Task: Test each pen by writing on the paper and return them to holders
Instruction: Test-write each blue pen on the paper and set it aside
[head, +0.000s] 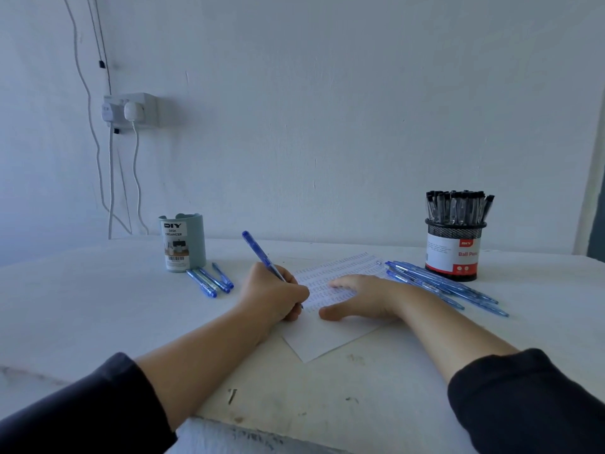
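White table (pixel 98 306): blue pen (pixel 258 253) tilted in left hand (pixel 273 294).

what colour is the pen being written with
Blue: the pen in the left hand, seen from the head view.

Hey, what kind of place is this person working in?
Probably a plain desk in a home or small office: a white table against a bare wall, a wall socket with a charger plugged in, and a mesh holder full of ball pens.

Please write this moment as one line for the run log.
left hand: holds blue pen, tip on paper | right hand: flat on paper | step: writing test
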